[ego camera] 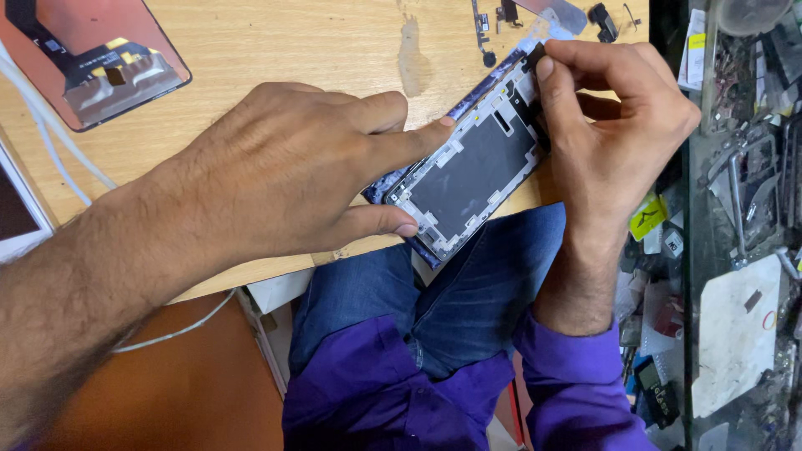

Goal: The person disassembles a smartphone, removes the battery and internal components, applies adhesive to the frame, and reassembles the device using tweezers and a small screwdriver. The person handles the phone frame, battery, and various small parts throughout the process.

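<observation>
Fingertips of the right hand [622, 125] pinch a small black part [535, 57] at the top corner of one opened phone frame with a dark metal plate and silver rim [472, 171], thumb pressed along its right edge. The left hand [284, 171] steadies the same frame: forefinger stretched onto the upper left rim, thumb on the lower corner, the other fingers curled under. The frame lies tilted across the near edge of the pale wooden bench [276, 42], partly overhanging the person's blue jeans [468, 292]. Several small loose dark parts [601, 21] lie near the top edge. One detached screen panel with a copper-coloured back [92, 58] rests at the far left, well apart. Two white cables [50, 142] cross the left side.
</observation>
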